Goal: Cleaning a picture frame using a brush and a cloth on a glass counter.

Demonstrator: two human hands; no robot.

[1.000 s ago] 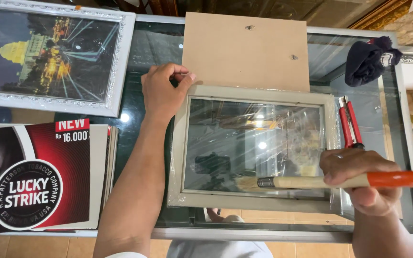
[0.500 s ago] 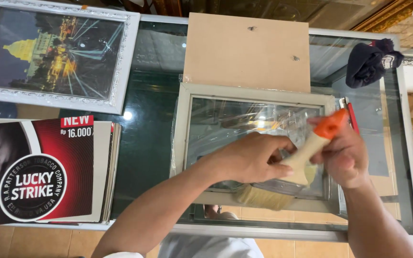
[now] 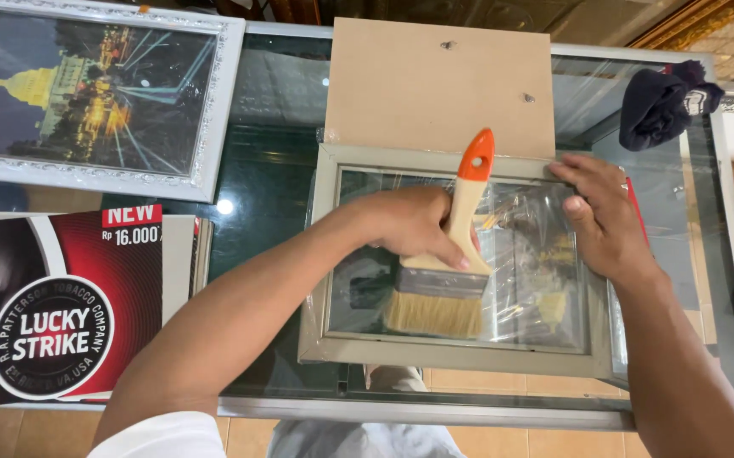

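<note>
A grey picture frame with a glass pane lies flat on the glass table, covered in clear plastic film. My left hand grips a wide paintbrush with a wooden handle and orange tip, its bristles pointing toward me on the glass. My right hand rests flat on the frame's right side, fingers near the top right corner. A brown backing board lies just behind the frame.
A white-framed night city picture lies at the back left. A red, black and white printed poster covers the front left. A dark cloth sits at the back right. A red tool peeks out beside my right hand.
The brush passed from my right hand to my left. My right hand moved to the frame's right side. The brush now stands upright on the glass with bristles toward me.
</note>
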